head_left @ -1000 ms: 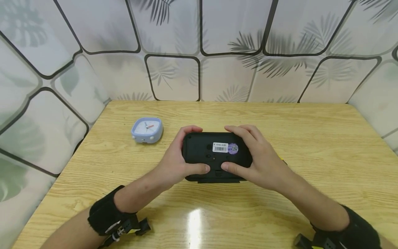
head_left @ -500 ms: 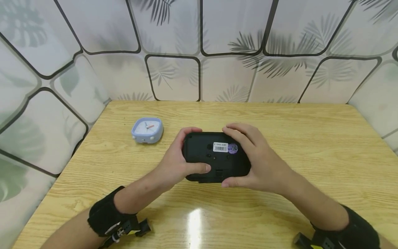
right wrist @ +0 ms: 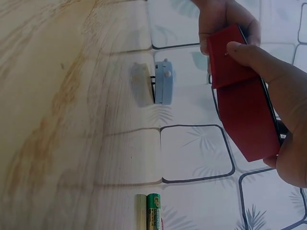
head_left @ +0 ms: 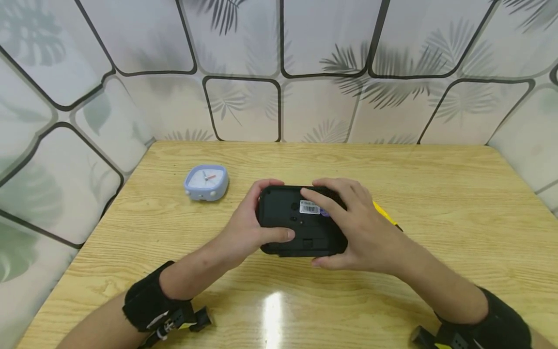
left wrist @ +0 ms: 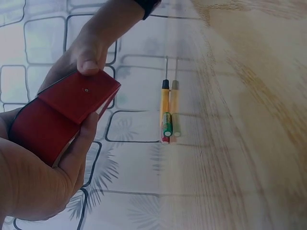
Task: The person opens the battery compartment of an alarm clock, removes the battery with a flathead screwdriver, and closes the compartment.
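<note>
A black-backed device [head_left: 281, 211] with a barcode label is held up over the table, its back facing the head camera. Both wrist views show its red body [left wrist: 45, 129]. My left hand [head_left: 244, 232] grips its left end, thumb across the back and fingers over the far edge. My right hand [head_left: 364, 225] holds the right end, thumb along the near edge and one finger lying over the back beside the label. That finger partly covers a round purple sticker. The device's kind does not show.
A light blue alarm clock [head_left: 206, 182] stands on the wooden table [head_left: 457, 203] at back left. A yellow-handled screwdriver [left wrist: 164, 103] lies behind my right hand, with a green battery [left wrist: 167, 125] near its handle. Patterned walls [head_left: 244, 106] border the table's back and sides.
My right thumb has moved off the device's back to its near edge, and a right finger has come over the back onto the purple sticker. The left hand has stayed put.
</note>
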A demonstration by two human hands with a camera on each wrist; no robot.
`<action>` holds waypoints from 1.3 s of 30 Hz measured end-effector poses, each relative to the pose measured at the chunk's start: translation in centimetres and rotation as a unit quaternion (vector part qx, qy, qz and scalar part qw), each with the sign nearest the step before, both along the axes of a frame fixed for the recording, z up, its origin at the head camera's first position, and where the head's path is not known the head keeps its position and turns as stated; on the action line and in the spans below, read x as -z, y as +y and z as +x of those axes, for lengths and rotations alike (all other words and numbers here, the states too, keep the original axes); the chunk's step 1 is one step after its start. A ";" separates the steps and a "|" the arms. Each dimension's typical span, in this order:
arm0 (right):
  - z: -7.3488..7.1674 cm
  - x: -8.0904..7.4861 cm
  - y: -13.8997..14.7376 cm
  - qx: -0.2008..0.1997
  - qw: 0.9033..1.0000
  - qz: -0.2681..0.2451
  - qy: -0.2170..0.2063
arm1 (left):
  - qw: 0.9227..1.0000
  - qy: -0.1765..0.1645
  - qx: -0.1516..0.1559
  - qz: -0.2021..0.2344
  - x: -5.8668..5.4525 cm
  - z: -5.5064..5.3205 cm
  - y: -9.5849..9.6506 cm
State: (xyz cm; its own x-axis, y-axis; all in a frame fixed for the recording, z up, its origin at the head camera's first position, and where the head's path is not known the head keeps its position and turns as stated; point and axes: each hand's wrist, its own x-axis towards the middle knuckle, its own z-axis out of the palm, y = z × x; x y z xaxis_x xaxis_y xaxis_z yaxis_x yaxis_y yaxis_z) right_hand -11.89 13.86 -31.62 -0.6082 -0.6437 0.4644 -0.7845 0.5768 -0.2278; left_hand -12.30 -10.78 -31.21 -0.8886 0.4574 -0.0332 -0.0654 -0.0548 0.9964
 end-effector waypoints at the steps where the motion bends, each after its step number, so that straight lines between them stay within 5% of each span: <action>1: 0.0 0.0 0.0 0.001 1.000 0.001 0.003 | 1.000 0.002 0.002 0.001 0.0 0.0 0.0; 21: -0.6 0.3 0.1 0.019 0.999 -0.025 0.026 | 0.997 0.014 0.049 0.051 -0.2 -0.5 -0.5; 39: -0.5 0.1 0.6 0.005 0.996 -0.069 -0.059 | 0.974 0.086 0.138 0.155 0.5 -0.8 -0.5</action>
